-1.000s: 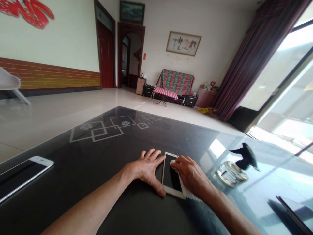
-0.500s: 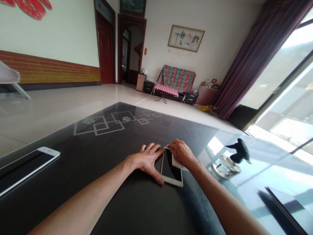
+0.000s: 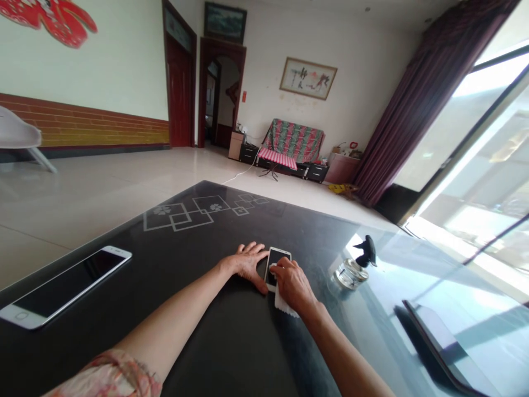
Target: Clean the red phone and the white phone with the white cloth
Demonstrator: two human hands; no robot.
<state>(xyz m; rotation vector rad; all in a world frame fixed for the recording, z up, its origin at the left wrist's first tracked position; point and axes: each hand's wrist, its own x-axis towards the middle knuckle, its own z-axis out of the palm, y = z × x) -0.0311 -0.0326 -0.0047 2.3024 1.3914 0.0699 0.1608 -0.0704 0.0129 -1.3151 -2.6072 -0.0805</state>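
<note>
A white smartphone [image 3: 278, 257] lies screen-up on the black glass table [image 3: 215, 342]. My left hand [image 3: 247, 264] rests flat beside its left edge, fingers stretched along the frame and thumb at its near corner, steadying it. My right hand [image 3: 291, 285] presses a white cloth [image 3: 283, 304] onto the near half of the screen, fingers closed on the cloth. The phone's lower part is hidden under that hand.
A second white phone [image 3: 66, 286] lies at the table's left edge. A small glass spray bottle with a black nozzle [image 3: 352, 267] stands right of my hands. A dark tablet [image 3: 444, 342] lies near the right corner. Beyond the table is tiled floor and a covered sofa [image 3: 293, 144].
My right hand with the cloth slid from the phone's far end down to its near half. The head camera pulled back, showing more of the table. The left hand kept its place.
</note>
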